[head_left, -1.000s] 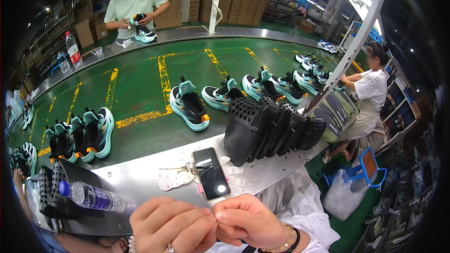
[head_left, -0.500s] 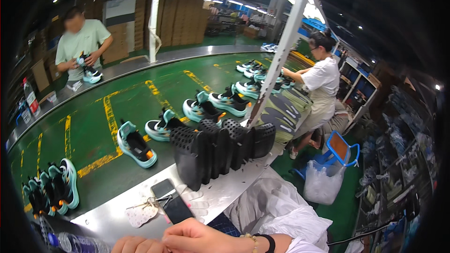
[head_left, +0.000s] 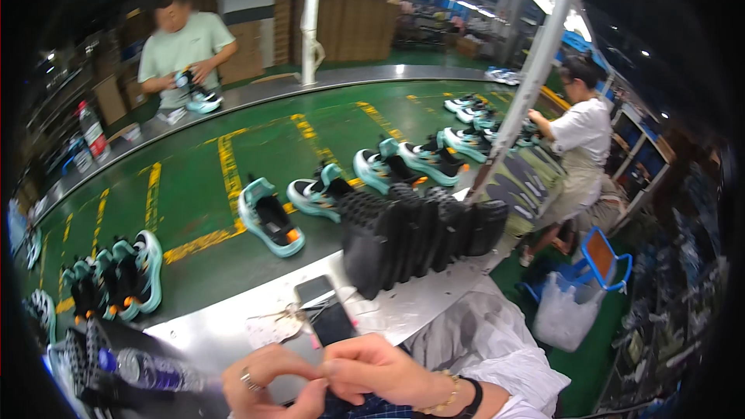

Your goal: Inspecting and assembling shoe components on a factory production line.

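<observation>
My left hand (head_left: 268, 376), with a ring on it, and my right hand (head_left: 372, 371), with a beaded bracelet and a dark band at the wrist, meet at the near edge of the metal table (head_left: 225, 326). Both have fingers and thumb pinched together, fingertips touching. Whatever is between them, if anything, is too small to make out. Just beyond lie a dark phone (head_left: 334, 324), keys (head_left: 293, 312) and a pale patterned piece (head_left: 268, 331). A clear bottle (head_left: 151, 370) with a purple label lies left of my left hand.
Black perforated shoe-shaped pieces (head_left: 372, 244) stand in a row on the table. Black and turquoise sneakers (head_left: 268, 217) sit along the green conveyor (head_left: 194, 221). One person (head_left: 186, 50) across it holds a shoe; another (head_left: 582, 128) works at the right, past a white post (head_left: 531, 74).
The view has swung left, so the scene sits farther right. My hands show higher and more fully, fingertips still together. The person across still holds the shoe.
</observation>
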{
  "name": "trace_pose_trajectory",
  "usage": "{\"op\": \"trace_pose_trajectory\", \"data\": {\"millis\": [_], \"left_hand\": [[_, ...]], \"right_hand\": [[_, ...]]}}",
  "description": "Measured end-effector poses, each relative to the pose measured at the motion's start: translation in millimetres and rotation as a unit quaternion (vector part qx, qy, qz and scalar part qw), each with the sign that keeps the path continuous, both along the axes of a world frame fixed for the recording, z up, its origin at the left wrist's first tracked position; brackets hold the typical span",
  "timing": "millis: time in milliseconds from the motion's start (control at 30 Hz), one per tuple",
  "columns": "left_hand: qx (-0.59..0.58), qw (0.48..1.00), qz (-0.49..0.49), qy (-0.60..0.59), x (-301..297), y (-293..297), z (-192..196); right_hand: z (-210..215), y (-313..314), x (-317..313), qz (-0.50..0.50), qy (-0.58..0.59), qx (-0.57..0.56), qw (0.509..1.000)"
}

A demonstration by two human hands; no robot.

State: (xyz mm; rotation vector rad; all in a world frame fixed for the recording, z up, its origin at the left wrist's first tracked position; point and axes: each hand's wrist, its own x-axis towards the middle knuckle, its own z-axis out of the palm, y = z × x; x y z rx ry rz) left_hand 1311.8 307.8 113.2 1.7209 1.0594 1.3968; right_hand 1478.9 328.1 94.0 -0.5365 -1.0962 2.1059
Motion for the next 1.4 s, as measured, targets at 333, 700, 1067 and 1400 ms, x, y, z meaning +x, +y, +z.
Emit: {"op": "trace_pose_trajectory", "data": {"millis": [333, 700, 1067, 1400], "left_hand": [[-0.108, 0.991, -0.048, -0.057, 9.4, -3.1, 5.8], [-0.129, 0.984, -0.101, -0.069, 9.1, -1.4, 8.0], [-0.099, 0.973, -0.191, -0.086, -5.5, -1.9, -13.6], [-0.221, 0.942, -0.176, -0.182, 3.9, -18.3, -32.2]], "right_hand": [[-18.3, -7.8, 9.1, -0.007, 0.073, -0.002, 0.997], [-10.7, -3.8, 18.0, -0.023, 0.004, 0.098, 0.995], [-19.2, 4.5, 11.5, -0.108, -0.125, 0.388, 0.906], [-4.3, -9.2, 19.7, -0.094, -0.203, 0.385, 0.895]]}}
